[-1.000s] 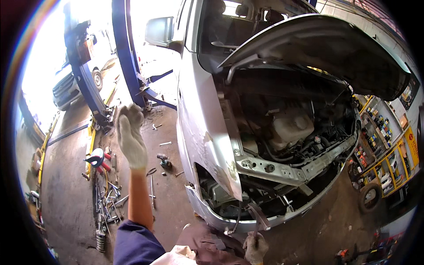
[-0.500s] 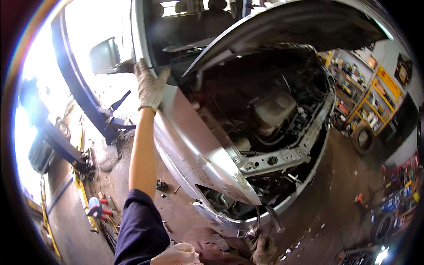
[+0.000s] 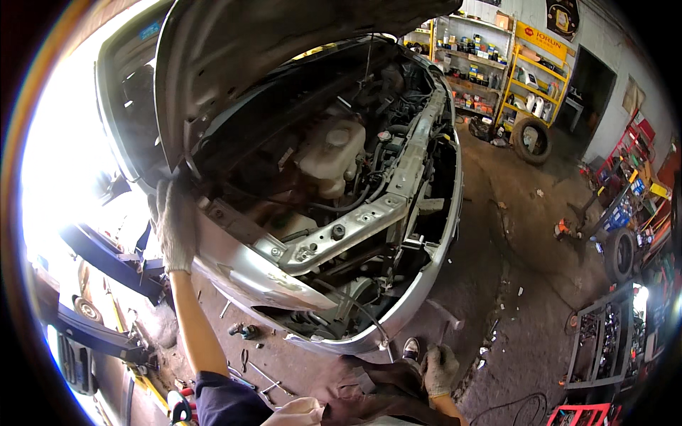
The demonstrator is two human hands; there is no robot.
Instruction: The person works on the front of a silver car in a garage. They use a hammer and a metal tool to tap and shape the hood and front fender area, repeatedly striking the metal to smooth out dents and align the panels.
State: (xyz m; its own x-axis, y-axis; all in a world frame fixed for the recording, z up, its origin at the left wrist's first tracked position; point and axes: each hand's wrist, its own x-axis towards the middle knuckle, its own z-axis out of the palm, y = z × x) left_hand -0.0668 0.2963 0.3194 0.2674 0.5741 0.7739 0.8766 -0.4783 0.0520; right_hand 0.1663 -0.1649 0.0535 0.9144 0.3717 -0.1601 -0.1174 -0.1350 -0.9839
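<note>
At 9 o'clock the gloved left hand point(image 3: 175, 226) lies, fingers extended and roughly together, on the silver fender point(image 3: 245, 273), which runs round toward 7. At 5 o'clock the gloved right hand point(image 3: 439, 370) has its fingers clamped on a blurred hammer point(image 3: 447, 315), the head toward 12 from the fist. The raised bonnet point(image 3: 277, 50) fills 11 o'clock; a tyre point(image 3: 519, 139) stands near yellow shelving point(image 3: 539, 65) at 2 o'clock

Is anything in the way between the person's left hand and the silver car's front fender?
Nothing visible. The gloved left hand appears to rest directly on the fender, near the raised hood, which doesn't come between them.
</note>
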